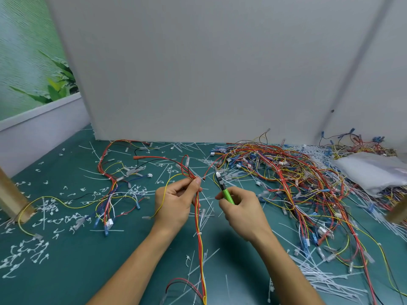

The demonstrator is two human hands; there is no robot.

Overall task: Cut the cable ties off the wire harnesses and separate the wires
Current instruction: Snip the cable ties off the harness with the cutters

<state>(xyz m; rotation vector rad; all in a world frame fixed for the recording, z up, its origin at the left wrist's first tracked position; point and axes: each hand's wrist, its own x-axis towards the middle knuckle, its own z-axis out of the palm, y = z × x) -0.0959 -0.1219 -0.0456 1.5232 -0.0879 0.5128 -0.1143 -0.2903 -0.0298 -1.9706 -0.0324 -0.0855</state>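
The green table carries a dense pile of wires at right and a loose harness at left. Cut ties lie scattered throughout (densest at lower right). A bag rests at far right, partly on the wires.

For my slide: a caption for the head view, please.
Left hand holds a wire harness; right hand grips a green-handled cutter.

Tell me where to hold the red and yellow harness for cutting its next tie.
Probably pinch the harness just above the white tie, coming from its left with the left hand. It runs straight and bunched there, and the right hand holds the green cutter on the other side.
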